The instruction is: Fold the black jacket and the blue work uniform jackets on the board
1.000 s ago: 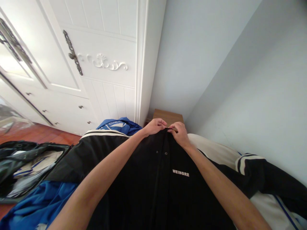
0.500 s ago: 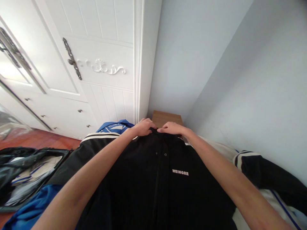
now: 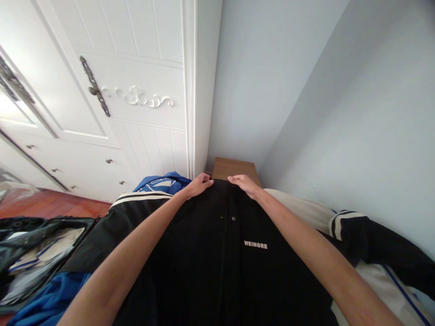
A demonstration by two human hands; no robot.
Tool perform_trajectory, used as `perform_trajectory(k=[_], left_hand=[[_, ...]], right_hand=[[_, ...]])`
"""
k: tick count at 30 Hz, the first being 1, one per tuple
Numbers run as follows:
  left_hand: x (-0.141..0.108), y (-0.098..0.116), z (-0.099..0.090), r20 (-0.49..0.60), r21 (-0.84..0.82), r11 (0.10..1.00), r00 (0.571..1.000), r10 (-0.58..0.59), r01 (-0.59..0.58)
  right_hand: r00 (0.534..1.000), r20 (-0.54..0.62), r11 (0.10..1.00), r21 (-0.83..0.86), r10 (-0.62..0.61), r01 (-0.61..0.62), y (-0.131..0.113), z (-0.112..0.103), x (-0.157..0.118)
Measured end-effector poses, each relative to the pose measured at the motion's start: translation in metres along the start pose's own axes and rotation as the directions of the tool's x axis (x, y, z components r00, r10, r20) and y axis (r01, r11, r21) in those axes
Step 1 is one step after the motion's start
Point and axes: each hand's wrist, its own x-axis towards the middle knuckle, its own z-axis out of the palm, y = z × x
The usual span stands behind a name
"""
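Note:
A black jacket (image 3: 197, 253) with white lettering on its chest lies spread out in front of me, its collar end pointing away. White stripes run along its sleeves, which reach out to both sides. My left hand (image 3: 200, 184) pinches the jacket's far edge at the collar, thumb on top. A short way to the right, my right hand (image 3: 244, 183) grips the same edge between thumb and fingers. Black cloth stretches between the two hands. Snap buttons show on the front placket below the collar.
A white wardrobe (image 3: 149, 81) stands ahead on the left. Behind the collar is a small wooden cabinet (image 3: 234, 168) against the wall. Blue clothing (image 3: 159, 183) lies beside the jacket. An open suitcase (image 3: 44, 253) with clothes sits on the reddish floor at left.
My hands have moved apart along the collar, left hand to the left and right hand slightly right. The collar edge between them now looks smoother and straighter. The view has shifted slightly.

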Motion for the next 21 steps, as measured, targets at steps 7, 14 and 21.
perform_trajectory(k=[7, 14, 21], left_hand=[[-0.002, -0.013, -0.008, 0.324, -0.244, 0.905, 0.908, -0.264, 0.350], [0.007, -0.018, 0.002, 0.238, -0.467, 0.785, 0.913, -0.332, 0.407], [0.012, -0.022, 0.000, 0.164, -0.480, 0.783, 0.918, -0.362, 0.395]], right_hand=[[0.997, 0.070, 0.999, 0.015, 0.032, -0.034, 0.003, -0.010, 0.007], [0.933, 0.260, 0.968, -0.093, 0.250, -0.234, 0.007, -0.021, 0.029], [0.959, 0.285, 0.925, -0.365, 0.005, 0.103, 0.005, 0.007, 0.064]])
